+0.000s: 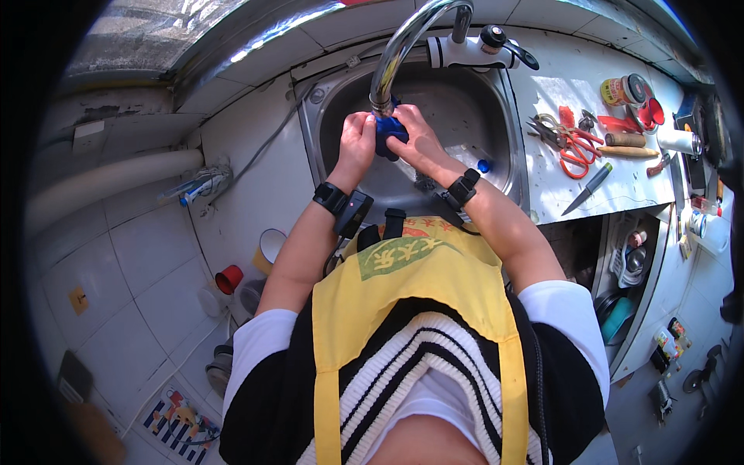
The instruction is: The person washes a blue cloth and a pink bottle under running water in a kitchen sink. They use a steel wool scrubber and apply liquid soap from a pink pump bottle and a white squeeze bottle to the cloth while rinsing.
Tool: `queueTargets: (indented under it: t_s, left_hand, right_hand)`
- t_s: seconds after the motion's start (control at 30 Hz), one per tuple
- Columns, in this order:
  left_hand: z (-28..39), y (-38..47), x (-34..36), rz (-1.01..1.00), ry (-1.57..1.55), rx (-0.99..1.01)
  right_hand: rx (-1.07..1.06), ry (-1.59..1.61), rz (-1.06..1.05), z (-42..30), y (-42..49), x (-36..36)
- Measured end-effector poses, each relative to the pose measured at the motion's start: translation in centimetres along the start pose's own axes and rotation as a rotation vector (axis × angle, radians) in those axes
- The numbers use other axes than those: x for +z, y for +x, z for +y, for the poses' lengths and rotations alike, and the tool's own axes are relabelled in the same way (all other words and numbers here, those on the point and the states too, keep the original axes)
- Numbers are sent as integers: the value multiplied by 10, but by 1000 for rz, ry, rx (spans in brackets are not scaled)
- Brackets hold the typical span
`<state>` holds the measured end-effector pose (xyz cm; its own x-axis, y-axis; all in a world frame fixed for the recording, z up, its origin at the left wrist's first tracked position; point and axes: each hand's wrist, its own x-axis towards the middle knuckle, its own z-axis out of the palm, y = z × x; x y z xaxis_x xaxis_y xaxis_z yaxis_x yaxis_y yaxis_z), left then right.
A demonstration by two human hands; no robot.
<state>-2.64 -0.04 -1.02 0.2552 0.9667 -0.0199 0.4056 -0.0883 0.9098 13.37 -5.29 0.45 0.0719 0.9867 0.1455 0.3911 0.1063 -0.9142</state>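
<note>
Directly below the spout of the curved chrome faucet (401,49), a crumpled blue cloth or glove (386,141) hangs between my hands. My left hand (356,139) pinches its left upper edge, and my right hand (415,136) grips its right side. Both are over the stainless steel sink (465,93). A small round blue object (483,166) lies in the basin, to the right of a dark mesh-like piece (424,182) near the bottom. Whether water is running is not visible.
Right of the sink, the counter (558,87) holds red-handled scissors (575,152), a knife (588,189), a wooden roller (625,139) and a jar (623,90). The faucet's lever (521,55) juts over the sink's back right. A grey hose (273,136) crosses the left counter.
</note>
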Motion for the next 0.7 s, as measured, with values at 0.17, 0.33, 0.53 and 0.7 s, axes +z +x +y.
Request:
queueTargets:
  t_s: [0.17, 0.33, 0.53, 0.7]
  left_hand:
    - [-1, -1, -7, -34, -104, -109]
    - [0, -6, -4, -78, -410, -282]
    - [-1, -11, -8, -141, -705, -361]
    - [-9, -3, -12, -232, -123, 158]
  right_hand:
    - [228, 173, -26, 14, 11, 15]
    - [472, 266, 18, 33, 31, 27]
    - [518, 352, -2, 47, 26, 10]
    - [277, 360, -58, 20, 25, -20]
